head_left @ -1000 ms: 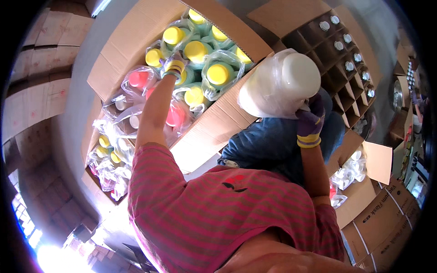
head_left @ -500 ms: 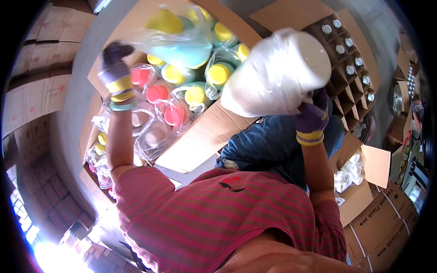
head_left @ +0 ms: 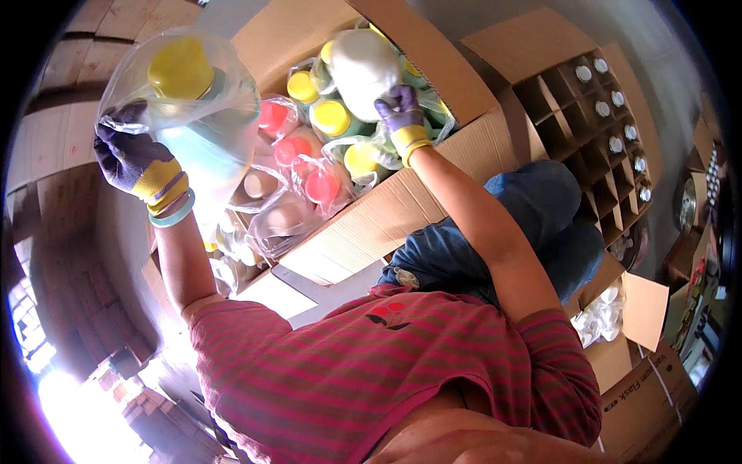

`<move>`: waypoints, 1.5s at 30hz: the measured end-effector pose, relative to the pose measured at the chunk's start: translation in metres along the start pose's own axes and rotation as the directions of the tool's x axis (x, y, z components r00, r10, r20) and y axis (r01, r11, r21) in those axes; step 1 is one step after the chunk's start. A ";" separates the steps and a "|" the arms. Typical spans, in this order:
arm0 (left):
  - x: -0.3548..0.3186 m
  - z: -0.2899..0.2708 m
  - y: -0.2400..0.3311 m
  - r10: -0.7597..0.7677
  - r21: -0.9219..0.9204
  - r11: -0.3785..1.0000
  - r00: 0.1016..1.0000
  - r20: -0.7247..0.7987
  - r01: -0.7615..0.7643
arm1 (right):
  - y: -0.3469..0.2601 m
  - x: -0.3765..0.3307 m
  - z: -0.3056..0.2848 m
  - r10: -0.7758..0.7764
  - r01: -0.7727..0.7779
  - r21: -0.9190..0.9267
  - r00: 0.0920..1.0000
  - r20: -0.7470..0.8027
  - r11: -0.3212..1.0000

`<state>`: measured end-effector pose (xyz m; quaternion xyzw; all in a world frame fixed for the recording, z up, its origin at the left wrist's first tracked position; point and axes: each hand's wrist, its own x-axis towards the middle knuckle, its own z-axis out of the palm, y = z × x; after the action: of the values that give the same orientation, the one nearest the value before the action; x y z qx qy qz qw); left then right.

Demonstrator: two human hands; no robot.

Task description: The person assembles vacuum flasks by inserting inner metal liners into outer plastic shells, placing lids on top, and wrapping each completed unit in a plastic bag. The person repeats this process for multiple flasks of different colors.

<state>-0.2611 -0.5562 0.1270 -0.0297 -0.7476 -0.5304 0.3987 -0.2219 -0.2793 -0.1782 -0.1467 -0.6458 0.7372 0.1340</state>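
Note:
My left hand (head_left: 131, 158), in a purple and yellow knitted glove, is closed on the clear plastic bag of a pale-blue flask (head_left: 205, 151) with a yellow cap. That flask hangs tilted at the left, beside a large cardboard box (head_left: 340, 236). Inside the box, my right hand (head_left: 402, 124), gloved the same, has its fingers bent against the lower end of a white bagged flask (head_left: 363, 69). This flask lies over several yellow-capped flasks (head_left: 331, 117). Red-capped flasks (head_left: 321, 188) stand nearer the box's left side, in clear bags.
A divided carton (head_left: 553, 127) at the right holds several white-capped bottles (head_left: 603, 109) among its cells. My bent knee (head_left: 533, 193) is between the boxes. A smaller open carton (head_left: 645, 309) with white bagged items sits at lower right. Stacked cartons (head_left: 46, 139) line the left.
The white flask has moved left and into the box with my right hand. My left hand has moved left and down, carrying the pale-blue flask out over the box's left side.

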 end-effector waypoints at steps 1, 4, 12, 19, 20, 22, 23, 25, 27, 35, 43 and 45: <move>-0.005 0.002 0.010 -0.037 -0.171 0.985 0.997 -0.061 0.026 | 0.018 0.004 -0.003 0.002 -0.002 0.014 1.000 0.014 1.000; -0.006 -0.023 -0.007 0.084 0.048 0.996 0.995 -0.046 -0.081 | 0.048 0.016 -0.008 0.012 0.013 -0.203 0.992 0.123 0.979; -0.065 0.015 0.032 -0.212 -0.474 0.828 0.949 0.232 0.301 | -0.041 -0.039 -0.025 0.362 -0.223 -0.413 0.884 0.296 0.883; -0.151 0.076 0.072 -0.196 -0.678 0.052 0.673 0.713 0.733 | -0.173 -0.082 -0.130 -0.377 0.355 0.130 0.899 0.222 0.926; -0.165 0.091 0.078 -0.147 -0.616 -0.063 0.604 0.784 0.785 | -0.182 -0.092 -0.152 -0.377 0.353 0.159 0.911 0.168 0.922; -0.197 0.120 0.099 -0.048 -0.558 -0.133 0.557 0.829 0.819 | -0.194 -0.123 -0.195 -0.368 0.353 0.187 0.929 0.051 0.917; -0.213 0.139 0.111 0.018 -0.530 -0.159 0.539 0.842 0.833 | -0.198 -0.141 -0.218 -0.369 0.369 0.173 0.929 -0.029 0.913; -0.240 0.165 0.142 0.140 -0.532 -0.136 0.547 0.825 0.836 | -0.204 -0.181 -0.260 -0.371 0.399 0.163 0.911 -0.178 0.902; -0.266 0.189 0.176 0.276 -0.568 -0.097 0.571 0.773 0.817 | -0.206 -0.224 -0.295 -0.381 0.441 0.126 0.864 -0.329 0.889; -0.398 0.216 0.225 0.675 -0.765 0.368 0.413 0.611 0.528 | -0.172 -0.318 -0.354 -0.405 0.379 -0.182 0.677 -0.614 0.908; -0.484 0.232 0.157 0.624 -0.607 0.771 -0.037 0.781 0.191 | -0.256 -0.370 -0.443 -0.359 0.273 -0.235 0.754 -0.551 0.933; -0.486 0.231 0.166 0.802 -0.802 0.595 0.114 0.587 -0.052 | -0.303 -0.356 -0.453 -0.712 0.562 -0.457 0.643 -0.282 0.689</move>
<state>0.0167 -0.1107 -0.0781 -0.6948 -0.5583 -0.4531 -0.0106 0.2852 0.0361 0.0821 -0.0880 -0.7203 0.4686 0.5037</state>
